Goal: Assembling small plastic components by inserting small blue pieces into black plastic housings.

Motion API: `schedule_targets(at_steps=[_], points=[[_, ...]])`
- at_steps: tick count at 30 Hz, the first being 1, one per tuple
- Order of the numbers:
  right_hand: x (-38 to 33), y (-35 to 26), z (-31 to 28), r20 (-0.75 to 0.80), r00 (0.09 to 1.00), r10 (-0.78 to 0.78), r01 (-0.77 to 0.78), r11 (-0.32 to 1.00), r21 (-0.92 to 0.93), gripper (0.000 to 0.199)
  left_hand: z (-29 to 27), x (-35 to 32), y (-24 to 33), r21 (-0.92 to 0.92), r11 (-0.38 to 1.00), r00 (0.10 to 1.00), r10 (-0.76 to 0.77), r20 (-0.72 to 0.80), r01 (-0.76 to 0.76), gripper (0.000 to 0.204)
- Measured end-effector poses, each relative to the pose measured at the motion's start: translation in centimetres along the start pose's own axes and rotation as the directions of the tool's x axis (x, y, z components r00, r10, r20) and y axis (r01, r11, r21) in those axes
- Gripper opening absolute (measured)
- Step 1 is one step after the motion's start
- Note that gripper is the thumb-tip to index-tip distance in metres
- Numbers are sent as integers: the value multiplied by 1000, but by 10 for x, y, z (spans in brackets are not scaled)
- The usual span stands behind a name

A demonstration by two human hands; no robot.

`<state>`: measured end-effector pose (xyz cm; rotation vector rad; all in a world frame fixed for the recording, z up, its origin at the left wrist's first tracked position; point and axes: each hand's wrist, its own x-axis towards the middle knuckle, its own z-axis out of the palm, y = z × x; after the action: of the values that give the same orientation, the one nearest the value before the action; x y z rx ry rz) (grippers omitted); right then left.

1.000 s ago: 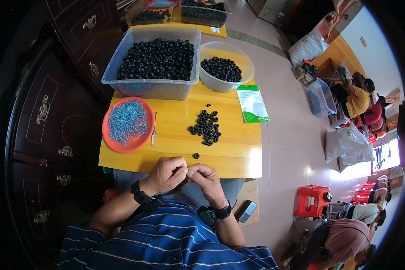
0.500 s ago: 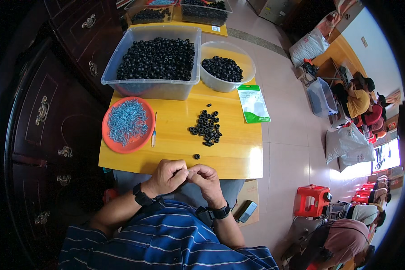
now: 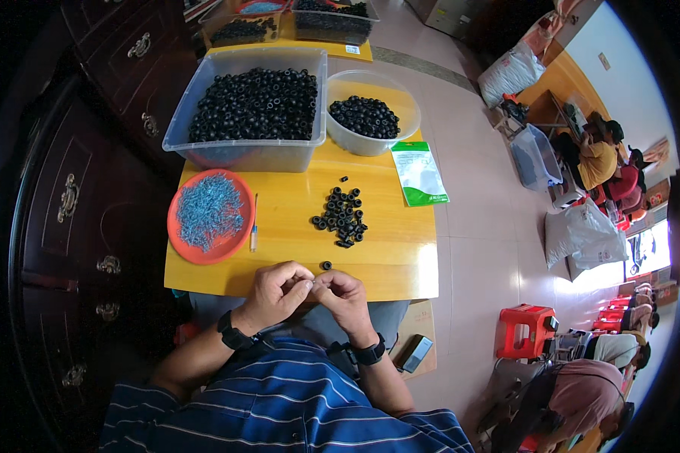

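Observation:
My left hand [image 3: 281,291] and my right hand [image 3: 342,297] meet at the table's near edge, fingertips almost touching. Both are closed in a pinch around something very small and pale that I cannot make out. Just beyond my right fingers lies a single black ring-shaped part [image 3: 326,266]. Farther up the yellow table [image 3: 393,249] is a loose pile of similar black parts [image 3: 341,217]. To the left, an orange-red plate [image 3: 180,245] holds a heap of small, thin bluish metal pieces [image 3: 210,208]. A slim tool with a clear and blue handle [image 3: 254,235] lies beside the plate.
A large clear bin [image 3: 242,157] full of black parts stands at the back, next to a round clear tub [image 3: 355,143] of more. A green-and-white packet [image 3: 419,174] lies right. Dark drawers [image 3: 83,204] stand left; a red stool [image 3: 523,332] and people are on the right.
The view has shifted slightly. My left fingers have loosened and lifted a little, while my hands stay together in the same place.

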<state>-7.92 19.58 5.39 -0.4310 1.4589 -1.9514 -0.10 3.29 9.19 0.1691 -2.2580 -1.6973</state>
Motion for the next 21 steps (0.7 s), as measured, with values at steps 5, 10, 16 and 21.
schedule_targets(at_steps=[5,10,16,21], points=[[5,1,3,-42,993,-112,96,955,-282,8,-8,0,-8,26,996,995,-91,47,90,9],[8,-13,3,-22,979,-203,170,871,-461,11,-4,2,-9,37,996,996,-85,36,84,12],[6,-9,1,-17,996,-92,78,918,-388,11,1,3,-8,105,994,1000,14,15,-15,17],[8,-6,0,18,999,-47,50,955,-292,11,0,2,-10,121,993,1000,-14,17,12,18]])
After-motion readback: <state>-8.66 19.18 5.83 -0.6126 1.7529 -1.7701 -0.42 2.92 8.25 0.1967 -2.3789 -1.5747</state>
